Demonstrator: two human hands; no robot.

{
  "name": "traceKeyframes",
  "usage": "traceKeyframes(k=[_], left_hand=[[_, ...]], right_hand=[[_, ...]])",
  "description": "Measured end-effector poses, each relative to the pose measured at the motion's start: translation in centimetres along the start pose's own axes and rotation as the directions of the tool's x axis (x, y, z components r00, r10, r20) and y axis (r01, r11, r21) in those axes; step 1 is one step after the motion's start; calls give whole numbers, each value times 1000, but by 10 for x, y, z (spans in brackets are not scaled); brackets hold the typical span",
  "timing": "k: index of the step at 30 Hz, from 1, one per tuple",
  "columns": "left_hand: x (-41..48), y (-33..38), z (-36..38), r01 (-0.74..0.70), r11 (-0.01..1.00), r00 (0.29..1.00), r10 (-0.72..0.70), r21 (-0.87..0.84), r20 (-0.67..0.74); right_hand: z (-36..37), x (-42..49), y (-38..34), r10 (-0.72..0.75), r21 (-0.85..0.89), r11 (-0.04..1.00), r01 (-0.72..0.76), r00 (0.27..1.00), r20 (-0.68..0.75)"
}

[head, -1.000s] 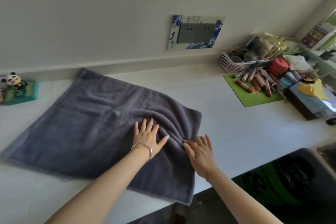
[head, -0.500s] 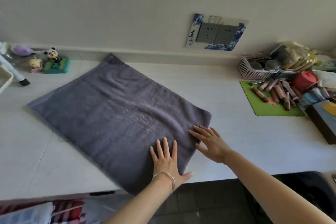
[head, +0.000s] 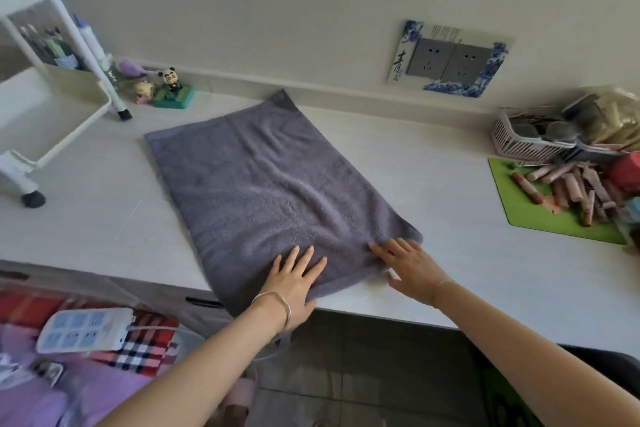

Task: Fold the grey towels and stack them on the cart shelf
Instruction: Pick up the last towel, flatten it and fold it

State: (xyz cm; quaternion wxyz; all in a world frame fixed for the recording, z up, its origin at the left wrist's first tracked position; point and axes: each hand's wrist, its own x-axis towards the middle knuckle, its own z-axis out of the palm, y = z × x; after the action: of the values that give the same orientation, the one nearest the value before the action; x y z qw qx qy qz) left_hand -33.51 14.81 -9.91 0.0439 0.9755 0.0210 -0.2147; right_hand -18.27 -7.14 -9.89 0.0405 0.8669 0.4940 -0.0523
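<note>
On the head camera I see the grey towel (head: 270, 191) lying flat and askew on the bench (head: 450, 184), its near edge overhanging the front. My left hand (head: 294, 279) presses that near edge and my right hand (head: 408, 267) the right corner, each grip flat-fingered, clasping nothing. The white cart (head: 52, 121) stands far left

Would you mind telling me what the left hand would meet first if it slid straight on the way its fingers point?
Only more of the grey towel, which the left hand rests on flat. Nothing lies on it; beyond its far edge there seem to be only bare countertop and wall.
</note>
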Motion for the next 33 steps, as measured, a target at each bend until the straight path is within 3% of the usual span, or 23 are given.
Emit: traceKeyframes(k=[3, 6, 9, 12, 15, 17, 19, 22, 25, 26, 28, 30, 33], left_hand=[[-8, -8, -14, 74, 975, 996, -61, -211, 64], [-16, -14, -49, 169, 875, 985, -142, -453, 94], [-16, -37, -83, 177, 830, 978, -91, -529, 185], [-16, -73, -108, 210, 740, 967, -61, -639, 248], [-19, -102, -132, 326, 605, 906, 19, -727, 422], [-21, -121, -148, 421, 460, 843, 120, -782, 525], [-18, -143, -159, 456, 411, 819, 154, -789, 553], [-7, -170, -166, 398, 437, 879, 72, -807, 472], [20, -198, -156, 230, 643, 973, -142, -730, 182], [29, -205, -147, 173, 686, 980, -194, -706, 51], [43, -216, -126, 126, 671, 954, -284, -730, -97], [47, -229, -105, 182, 647, 939, -339, -740, -66], [52, -252, -77, 299, 765, 924, -382, -570, -27]], right_hand=[[10, 11, 10, 14, -29, 999, -18, 990, -137], [-1, 23, 15, 102, 189, 979, -70, 981, -164], [-39, 36, 19, 183, 406, 887, -219, 975, 128], [-84, 51, 27, 145, 442, 848, -293, 930, 338], [-123, 59, 29, 104, 439, 815, -378, 841, 532], [-143, 67, 26, 12, 550, 688, -473, 765, 644], [-157, 78, 23, -53, 617, 546, -567, 712, 700], [-159, 99, 17, 43, 641, 515, -569, 764, 644], [-136, 129, 17, 339, 699, 517, -494, 868, 363], [-124, 139, 19, 428, 736, 480, -478, 860, 279], [-103, 149, 16, 555, 798, 382, -467, 806, 206], [-79, 151, 10, 617, 834, 260, -487, 748, 244], [-52, 145, 2, 654, 843, 70, -534, 662, 365]])
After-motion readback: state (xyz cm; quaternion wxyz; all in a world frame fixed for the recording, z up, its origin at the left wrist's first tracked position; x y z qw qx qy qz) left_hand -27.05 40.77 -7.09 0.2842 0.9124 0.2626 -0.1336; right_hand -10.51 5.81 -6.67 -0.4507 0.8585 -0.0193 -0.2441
